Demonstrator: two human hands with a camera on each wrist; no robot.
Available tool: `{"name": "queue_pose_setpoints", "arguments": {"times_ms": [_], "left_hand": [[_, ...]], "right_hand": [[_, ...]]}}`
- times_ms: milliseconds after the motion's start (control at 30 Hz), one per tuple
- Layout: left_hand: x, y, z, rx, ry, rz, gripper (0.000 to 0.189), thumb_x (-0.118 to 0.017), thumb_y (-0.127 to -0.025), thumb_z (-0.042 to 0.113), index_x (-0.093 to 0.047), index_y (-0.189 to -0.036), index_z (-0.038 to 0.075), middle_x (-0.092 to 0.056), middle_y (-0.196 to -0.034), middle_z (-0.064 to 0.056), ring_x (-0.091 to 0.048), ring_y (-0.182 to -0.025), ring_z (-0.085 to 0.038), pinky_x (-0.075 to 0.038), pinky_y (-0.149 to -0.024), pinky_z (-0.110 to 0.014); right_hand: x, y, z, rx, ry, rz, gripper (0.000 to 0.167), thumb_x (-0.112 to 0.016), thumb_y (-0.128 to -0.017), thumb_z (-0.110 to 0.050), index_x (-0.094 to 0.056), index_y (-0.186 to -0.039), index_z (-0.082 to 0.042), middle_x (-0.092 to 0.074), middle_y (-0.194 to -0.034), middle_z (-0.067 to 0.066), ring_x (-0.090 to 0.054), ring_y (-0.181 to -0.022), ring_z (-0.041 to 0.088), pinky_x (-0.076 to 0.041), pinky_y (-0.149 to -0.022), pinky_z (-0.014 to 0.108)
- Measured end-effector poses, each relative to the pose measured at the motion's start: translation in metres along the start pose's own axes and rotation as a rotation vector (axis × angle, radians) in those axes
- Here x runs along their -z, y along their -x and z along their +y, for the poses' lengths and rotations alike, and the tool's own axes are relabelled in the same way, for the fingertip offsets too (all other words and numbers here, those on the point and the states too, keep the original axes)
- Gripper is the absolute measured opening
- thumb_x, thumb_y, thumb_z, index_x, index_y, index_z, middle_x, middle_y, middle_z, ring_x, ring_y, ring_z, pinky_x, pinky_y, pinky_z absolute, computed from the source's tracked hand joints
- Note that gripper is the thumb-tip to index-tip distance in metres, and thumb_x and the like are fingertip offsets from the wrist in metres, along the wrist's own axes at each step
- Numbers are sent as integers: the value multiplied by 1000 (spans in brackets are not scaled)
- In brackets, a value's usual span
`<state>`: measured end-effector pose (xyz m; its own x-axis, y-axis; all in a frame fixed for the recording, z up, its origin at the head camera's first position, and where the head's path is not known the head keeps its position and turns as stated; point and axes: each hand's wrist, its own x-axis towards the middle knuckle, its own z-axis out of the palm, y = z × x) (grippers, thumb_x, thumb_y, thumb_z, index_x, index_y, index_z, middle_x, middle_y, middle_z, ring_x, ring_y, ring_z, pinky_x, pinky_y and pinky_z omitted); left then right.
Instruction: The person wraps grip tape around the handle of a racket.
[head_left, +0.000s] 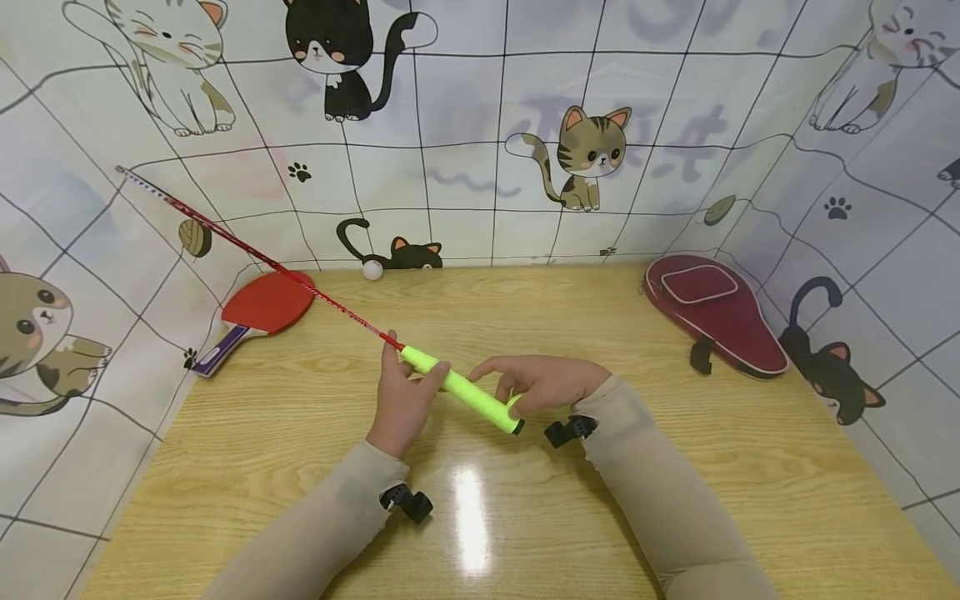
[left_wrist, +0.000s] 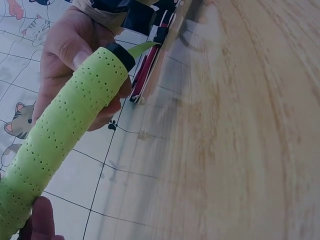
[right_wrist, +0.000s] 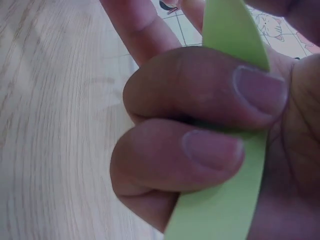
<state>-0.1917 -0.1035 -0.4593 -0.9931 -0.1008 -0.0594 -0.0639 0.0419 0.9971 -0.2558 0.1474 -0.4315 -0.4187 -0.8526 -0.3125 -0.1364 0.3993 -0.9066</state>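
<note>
A badminton racket with a thin red shaft [head_left: 345, 311] is seen edge-on, slanting from upper left down to its yellow-green handle [head_left: 476, 400]. My left hand [head_left: 399, 408] holds the handle near the shaft end, thumb on one side and fingers on the other. Close to the black butt is my right hand [head_left: 558, 383], its middle of the palm facing the handle. A loose strip of yellow-green grip tape [right_wrist: 215, 215] runs through the right hand, with curled fingers [right_wrist: 195, 90] pressing it against the palm. Small holes dot the wrapped handle [left_wrist: 65, 130] in the left wrist view.
A red table tennis bat [head_left: 270, 304] lies at the back left of the wooden table [head_left: 480, 308]. Near the back edge sits a white ball [head_left: 372, 269]. At the back right is a dark red bat case [head_left: 708, 312]. Cat-patterned cloth walls surround the table.
</note>
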Motion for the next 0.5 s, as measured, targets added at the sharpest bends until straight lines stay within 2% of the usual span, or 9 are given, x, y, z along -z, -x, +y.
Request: {"name": "queue_pose_setpoints", "arguments": {"times_ms": [100, 267, 500], "left_hand": [[1, -1, 1, 8, -6, -1, 104, -72, -101, 22, 5, -170, 23, -61, -133, -25, -74, -96, -25, -58, -87, -32], [1, -3, 3, 20, -5, 6, 100, -69, -102, 17, 5, -170, 21, -56, -140, -28, -72, -105, -30, -58, -88, -30], [2, -7, 3, 11, 8, -13, 100, -67, -101, 16, 6, -170, 21, -51, -149, -28, -70, -112, -32, -57, -93, -35]], "right_hand": [[1, -1, 0, -3, 2, 4, 72, -64, -92, 7, -45, -154, -25, -74, -109, 15, -71, -104, 29, -56, -90, 38], [2, -1, -2, -12, 1, 18, 74, -62, -92, 7, -44, -157, -23, -73, -113, 13, -70, -107, 27, -54, -91, 38], [2, -3, -4, -8, -45, -2, 76, -60, -91, 8, -41, -160, -20, -76, -111, 13, -71, -105, 26, -55, -88, 36]]}}
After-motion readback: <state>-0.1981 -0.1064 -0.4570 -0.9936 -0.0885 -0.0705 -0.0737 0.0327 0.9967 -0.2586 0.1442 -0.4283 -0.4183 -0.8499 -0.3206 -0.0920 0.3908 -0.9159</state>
